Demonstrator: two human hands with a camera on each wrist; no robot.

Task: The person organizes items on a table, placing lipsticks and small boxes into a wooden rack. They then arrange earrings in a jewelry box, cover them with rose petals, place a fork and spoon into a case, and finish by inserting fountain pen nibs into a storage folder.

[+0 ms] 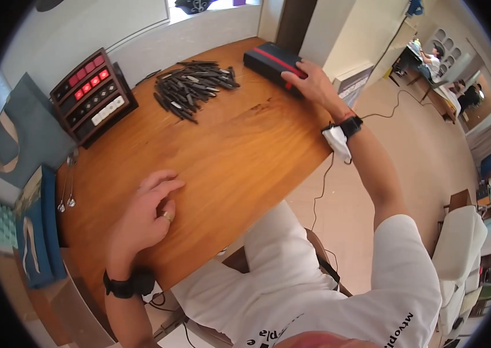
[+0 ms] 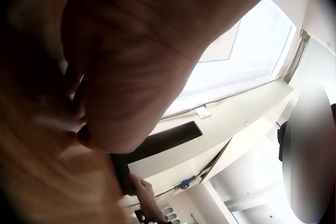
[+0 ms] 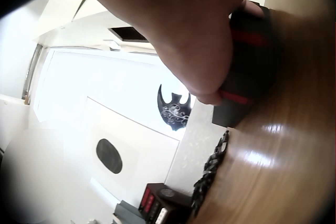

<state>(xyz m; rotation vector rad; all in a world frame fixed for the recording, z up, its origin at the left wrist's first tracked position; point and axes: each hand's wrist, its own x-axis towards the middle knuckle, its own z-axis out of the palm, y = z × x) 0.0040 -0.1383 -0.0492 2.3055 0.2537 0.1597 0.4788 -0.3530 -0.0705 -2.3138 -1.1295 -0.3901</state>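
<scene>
At the far right corner of the wooden table (image 1: 216, 151) lies a long black box (image 1: 262, 60) with a red stripe. My right hand (image 1: 317, 87) grips its right end, thumb across the near side and fingers over the far side. In the right wrist view the thumb presses beside the red band of the box (image 3: 247, 79). My left hand (image 1: 145, 217) is at the table's near left, fingers loosely bent and holding nothing. Dark and blurred, the left hand (image 2: 131, 66) fills much of the left wrist view.
A heap of thin dark sticks (image 1: 190, 87) lies by the back wall. Left of it stands a dark rack (image 1: 91, 95) with rows of red, black and white pieces. Grey-blue bags (image 1: 36, 116) and two thin metal pieces (image 1: 70, 180) line the left edge.
</scene>
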